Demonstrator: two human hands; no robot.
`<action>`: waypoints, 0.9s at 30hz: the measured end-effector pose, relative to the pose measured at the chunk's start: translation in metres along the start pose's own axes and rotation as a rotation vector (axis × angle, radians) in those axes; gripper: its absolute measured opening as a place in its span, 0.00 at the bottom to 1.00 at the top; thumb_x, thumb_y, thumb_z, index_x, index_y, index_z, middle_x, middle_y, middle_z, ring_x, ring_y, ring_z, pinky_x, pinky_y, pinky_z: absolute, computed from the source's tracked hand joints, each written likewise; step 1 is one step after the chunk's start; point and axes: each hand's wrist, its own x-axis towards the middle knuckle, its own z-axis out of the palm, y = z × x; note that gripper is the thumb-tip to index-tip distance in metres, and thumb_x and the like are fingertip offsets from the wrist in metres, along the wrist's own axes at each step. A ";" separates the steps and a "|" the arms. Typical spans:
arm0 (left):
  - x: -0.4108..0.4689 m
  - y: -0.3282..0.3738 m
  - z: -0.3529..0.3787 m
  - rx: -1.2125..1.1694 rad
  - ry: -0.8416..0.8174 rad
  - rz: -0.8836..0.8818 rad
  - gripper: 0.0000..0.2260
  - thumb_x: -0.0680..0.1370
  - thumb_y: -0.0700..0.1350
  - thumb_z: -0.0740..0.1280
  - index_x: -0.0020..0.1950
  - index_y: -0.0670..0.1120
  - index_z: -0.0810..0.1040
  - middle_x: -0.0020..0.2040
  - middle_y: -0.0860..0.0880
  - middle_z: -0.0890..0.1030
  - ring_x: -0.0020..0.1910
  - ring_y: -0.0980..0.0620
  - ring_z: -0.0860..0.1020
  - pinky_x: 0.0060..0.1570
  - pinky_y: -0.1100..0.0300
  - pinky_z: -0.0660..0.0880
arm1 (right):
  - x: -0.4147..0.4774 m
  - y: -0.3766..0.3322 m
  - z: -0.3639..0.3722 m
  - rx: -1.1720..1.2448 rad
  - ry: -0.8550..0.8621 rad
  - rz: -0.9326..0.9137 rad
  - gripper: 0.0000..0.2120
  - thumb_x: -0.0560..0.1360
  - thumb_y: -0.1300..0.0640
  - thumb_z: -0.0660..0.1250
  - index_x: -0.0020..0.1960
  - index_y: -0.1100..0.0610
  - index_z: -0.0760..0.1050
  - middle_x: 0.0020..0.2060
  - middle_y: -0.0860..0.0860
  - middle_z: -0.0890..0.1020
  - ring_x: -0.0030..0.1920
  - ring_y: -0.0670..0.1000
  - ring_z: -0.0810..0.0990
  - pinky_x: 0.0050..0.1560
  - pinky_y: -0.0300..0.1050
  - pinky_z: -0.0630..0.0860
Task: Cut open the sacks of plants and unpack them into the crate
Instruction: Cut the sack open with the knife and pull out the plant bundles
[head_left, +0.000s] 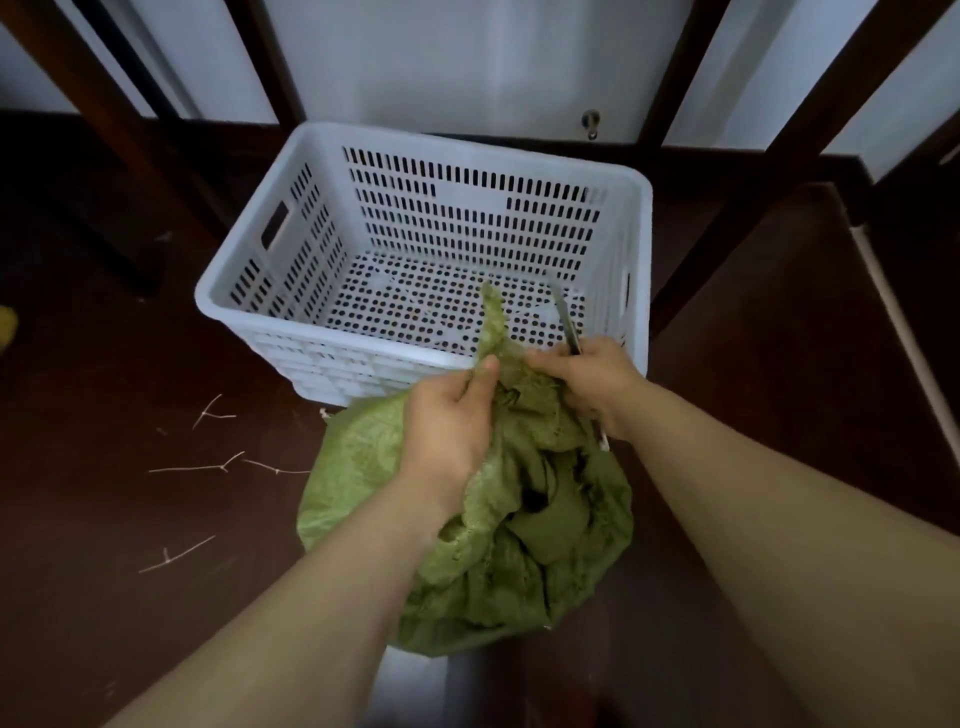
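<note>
Head view, one wide-angle camera, facing forward and steeply down.
Worn at head height above the dark floor (78, 519). Forearms enter from the bottom edge. Left hand (447, 421) and right hand (592, 384) sit near frame centre, close to the lens. Green sack (363, 457) directly beneath, white crate (415, 156) beyond, wall (467, 62) along the top edge. Straight lines splay outward toward the corners.

the crate (636, 218) is moulded in smooth perforated plastic. the sack (363, 457) is woven, coarse and slightly sheened. the floor (104, 364) is finished dark and matt.
</note>
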 end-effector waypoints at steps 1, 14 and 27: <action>-0.007 0.004 -0.007 -0.068 0.030 -0.060 0.18 0.79 0.52 0.64 0.44 0.38 0.82 0.41 0.41 0.84 0.43 0.41 0.83 0.51 0.48 0.79 | -0.013 -0.001 -0.003 0.093 -0.046 0.077 0.13 0.71 0.50 0.73 0.43 0.57 0.72 0.26 0.51 0.69 0.19 0.46 0.65 0.18 0.36 0.63; -0.062 0.048 -0.057 -0.152 0.232 -0.292 0.21 0.75 0.60 0.64 0.55 0.44 0.80 0.50 0.42 0.83 0.50 0.39 0.80 0.57 0.43 0.75 | -0.131 -0.052 -0.019 0.508 -0.118 0.259 0.14 0.81 0.58 0.55 0.45 0.61 0.77 0.36 0.53 0.76 0.32 0.48 0.68 0.32 0.40 0.64; -0.057 0.124 -0.129 -0.336 0.233 -0.368 0.11 0.79 0.51 0.64 0.42 0.45 0.73 0.51 0.40 0.81 0.52 0.37 0.79 0.56 0.41 0.76 | -0.175 -0.145 0.019 0.529 -0.174 0.167 0.23 0.83 0.46 0.50 0.49 0.60 0.77 0.24 0.49 0.71 0.23 0.46 0.63 0.24 0.38 0.58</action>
